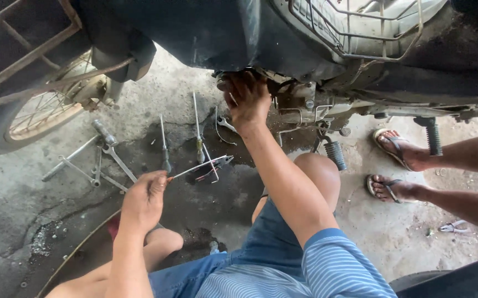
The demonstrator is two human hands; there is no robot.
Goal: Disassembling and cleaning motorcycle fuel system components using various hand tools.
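Oil-dark concrete lay under the motorcycle engine (305, 102) where the right hand (248, 99) pressed fingers curled against its underside, grasping nothing discernible, while the left hand (145, 197) clenched a thin screwdriver (200, 165) nearby, apparently mid-repair, needing the tool brought up next.

1. Thin metal rod tool (197, 166) – long and slim, shaft pale and bright, gripped at its near end, angled up and rightward over the dark oily floor patch, far tip near the pliers on the ground.
2. Engine underside (299, 102) – grimy grey metal (greasy, dust-caked), low beneath the motorcycle's black bodywork, touched from below at its left edge.
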